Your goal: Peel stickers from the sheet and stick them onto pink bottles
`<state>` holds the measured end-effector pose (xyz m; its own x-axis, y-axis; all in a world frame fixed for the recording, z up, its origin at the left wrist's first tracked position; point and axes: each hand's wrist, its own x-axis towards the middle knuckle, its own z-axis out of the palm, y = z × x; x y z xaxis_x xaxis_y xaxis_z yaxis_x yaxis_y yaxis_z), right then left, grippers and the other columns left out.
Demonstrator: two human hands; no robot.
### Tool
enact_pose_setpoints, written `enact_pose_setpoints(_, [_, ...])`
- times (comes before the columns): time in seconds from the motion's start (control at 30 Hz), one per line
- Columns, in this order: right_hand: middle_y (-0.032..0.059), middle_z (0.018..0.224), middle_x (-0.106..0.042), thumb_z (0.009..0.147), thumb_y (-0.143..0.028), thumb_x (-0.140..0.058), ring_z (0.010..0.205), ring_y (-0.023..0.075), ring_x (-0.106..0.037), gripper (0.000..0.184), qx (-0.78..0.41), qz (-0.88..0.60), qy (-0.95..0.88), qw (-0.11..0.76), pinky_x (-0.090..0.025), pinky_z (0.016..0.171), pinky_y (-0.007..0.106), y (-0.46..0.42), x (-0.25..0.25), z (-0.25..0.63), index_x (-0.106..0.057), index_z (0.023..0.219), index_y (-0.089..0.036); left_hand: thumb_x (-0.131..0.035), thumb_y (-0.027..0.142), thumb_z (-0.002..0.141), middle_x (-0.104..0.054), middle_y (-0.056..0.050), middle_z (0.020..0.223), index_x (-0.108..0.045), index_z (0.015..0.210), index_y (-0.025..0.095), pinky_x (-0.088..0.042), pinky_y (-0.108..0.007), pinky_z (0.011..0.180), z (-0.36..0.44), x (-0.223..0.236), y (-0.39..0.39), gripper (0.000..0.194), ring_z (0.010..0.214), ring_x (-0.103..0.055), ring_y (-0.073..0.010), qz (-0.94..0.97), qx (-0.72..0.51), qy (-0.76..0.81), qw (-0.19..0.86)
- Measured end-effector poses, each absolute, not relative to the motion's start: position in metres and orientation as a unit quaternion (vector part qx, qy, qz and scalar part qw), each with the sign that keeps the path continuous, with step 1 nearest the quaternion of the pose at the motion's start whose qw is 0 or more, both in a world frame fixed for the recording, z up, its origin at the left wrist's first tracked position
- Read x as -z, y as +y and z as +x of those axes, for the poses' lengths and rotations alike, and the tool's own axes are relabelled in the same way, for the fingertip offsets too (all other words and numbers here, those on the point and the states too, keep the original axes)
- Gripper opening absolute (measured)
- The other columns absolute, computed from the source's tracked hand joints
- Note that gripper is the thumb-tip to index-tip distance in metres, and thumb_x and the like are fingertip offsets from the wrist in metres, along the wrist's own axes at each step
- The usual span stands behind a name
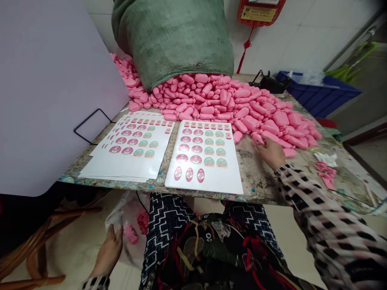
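My right hand (271, 153) reaches to the near edge of a heap of small pink bottles (208, 98) on the table, its fingers closed around one pink bottle (258, 139). Below the table's front edge, my left hand (110, 246) is beside a clear plastic bag (122, 209) with several pink pieces in it. The fingers of that hand point up, slightly apart, and nothing shows in them. In front of me lie a stack of sticker sheets (208, 183) with pink and green labels and, to its left, a fanned group of similar sheets (121, 167).
A big green sack (181, 40) stands behind the heap, which spreads from its mouth. A pale panel (60, 88) walls off the left side. Pink scraps (325, 173) and white tissue (326, 159) lie on the right. Beyond is a blue crate (320, 94); a wooden chair (39, 249) stands low left.
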<state>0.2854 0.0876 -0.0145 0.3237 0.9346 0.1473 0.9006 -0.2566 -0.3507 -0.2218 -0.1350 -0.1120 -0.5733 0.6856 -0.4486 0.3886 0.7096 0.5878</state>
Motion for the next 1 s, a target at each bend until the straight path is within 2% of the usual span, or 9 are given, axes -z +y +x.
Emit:
enact_pose_setpoints(0.07, [0.0114, 0.092, -0.063, 0.083, -0.04, -0.046, 0.076, 0.0203, -0.056, 0.044, -0.128, -0.758, -0.57, 0.29, -0.041, 0.063, 0.03, 0.066, 0.004, 0.27, -0.051, 0.117, -0.013, -0.048, 0.051, 0.076, -0.063, -0.009, 0.076, -0.056, 0.099, 0.016, -0.047, -0.045, 0.075, -0.217, 0.088, -0.128, 0.043, 0.075, -0.063, -0.0297, 0.333, -0.204, 0.866, 0.314])
enact_pose_setpoints(0.13, [0.0064, 0.087, -0.062, 0.08, -0.046, -0.049, 0.058, 0.013, -0.05, 0.046, -0.329, -0.666, -0.537, 0.399, -0.037, 0.05, 0.025, 0.035, -0.006, 0.236, -0.05, 0.117, -0.017, -0.05, 0.054, 0.075, -0.065, -0.007, 0.081, -0.059, 0.103, 0.018, -0.049, -0.041, 0.074, -0.197, 0.058, -0.117, 0.046, 0.071, -0.063, -0.0253, 0.334, -0.285, 0.821, 0.366])
enact_pose_setpoints(0.23, [-0.0007, 0.072, -0.057, 0.076, -0.047, -0.057, 0.041, 0.0052, -0.031, 0.044, -0.603, -0.526, -0.453, 0.393, -0.025, 0.039, 0.02, -0.014, -0.016, 0.169, -0.05, 0.111, -0.02, -0.058, 0.051, 0.073, -0.067, -0.007, 0.089, -0.058, 0.11, 0.017, -0.05, -0.034, 0.068, -0.141, 0.017, -0.097, 0.05, 0.068, -0.063, -0.0199, 0.332, -0.402, 0.674, 0.523])
enact_pose_setpoints(0.3, [-0.0057, 0.062, -0.049, 0.075, -0.045, -0.06, 0.038, 0.0034, -0.02, 0.039, -0.7, -0.47, -0.402, 0.355, -0.017, 0.036, 0.018, -0.039, -0.019, 0.13, -0.049, 0.103, -0.021, -0.062, 0.042, 0.074, -0.065, -0.01, 0.104, -0.054, 0.117, 0.019, -0.049, -0.034, 0.076, -0.097, 0.001, -0.082, 0.05, 0.083, -0.063, -0.0201, 0.304, -0.452, 0.56, 0.624])
enact_pose_setpoints(0.4, [-0.0061, 0.062, -0.047, 0.076, -0.044, -0.06, 0.042, 0.0043, -0.03, 0.033, -0.74, -0.424, -0.405, 0.33, -0.024, 0.039, 0.017, -0.057, -0.018, 0.1, -0.05, 0.096, -0.02, -0.062, 0.034, 0.076, -0.063, -0.011, 0.107, -0.055, 0.115, 0.017, -0.047, -0.033, 0.082, -0.047, -0.005, -0.065, 0.043, 0.093, -0.061, -0.0193, 0.248, -0.498, 0.42, 0.717])
enact_pose_setpoints(0.57, [0.0008, 0.088, -0.059, 0.083, -0.046, -0.05, 0.075, 0.0134, -0.054, 0.028, -0.556, -0.463, -0.613, 0.317, -0.042, 0.064, 0.025, -0.045, -0.014, 0.123, -0.056, 0.099, -0.024, -0.063, 0.033, 0.075, -0.065, -0.005, 0.084, -0.058, 0.098, 0.017, -0.047, -0.029, 0.072, -0.036, -0.009, -0.046, 0.029, 0.077, -0.061, -0.0152, 0.25, -0.534, 0.421, 0.689])
enact_pose_setpoints(0.7, [0.002, 0.09, -0.059, 0.09, -0.038, -0.039, 0.084, 0.0165, -0.055, 0.026, -0.242, -0.584, -0.731, 0.257, -0.04, 0.072, 0.029, -0.023, -0.007, 0.143, -0.061, 0.096, -0.026, -0.068, 0.032, 0.066, -0.06, 0.001, 0.07, -0.062, 0.082, 0.02, -0.041, -0.026, 0.066, -0.054, -0.016, -0.028, 0.02, 0.066, -0.054, -0.0144, 0.456, -0.476, 0.568, 0.492])
enact_pose_setpoints(0.83, [0.0035, 0.091, -0.059, 0.09, -0.03, -0.041, 0.085, 0.017, -0.054, 0.02, -0.091, -0.592, -0.776, 0.2, -0.038, 0.069, 0.027, -0.005, 0.003, 0.137, -0.059, 0.097, -0.024, -0.064, 0.032, 0.069, -0.06, -0.002, 0.078, -0.062, 0.072, 0.022, -0.036, -0.031, 0.075, -0.062, -0.012, -0.011, 0.011, 0.08, -0.052, -0.0214, 0.673, -0.31, 0.596, 0.311])
enact_pose_setpoints(1.0, [0.0048, 0.089, -0.057, 0.091, -0.031, -0.039, 0.079, 0.0164, -0.053, 0.022, -0.022, -0.597, -0.791, 0.13, -0.033, 0.059, 0.027, 0.004, 0.007, 0.129, -0.059, 0.09, -0.023, -0.065, 0.033, 0.07, -0.062, -0.005, 0.099, -0.064, 0.086, 0.027, -0.034, -0.035, 0.081, -0.063, 0.002, 0.0, 0.017, 0.084, -0.053, -0.0244, 0.746, -0.241, 0.564, 0.261])
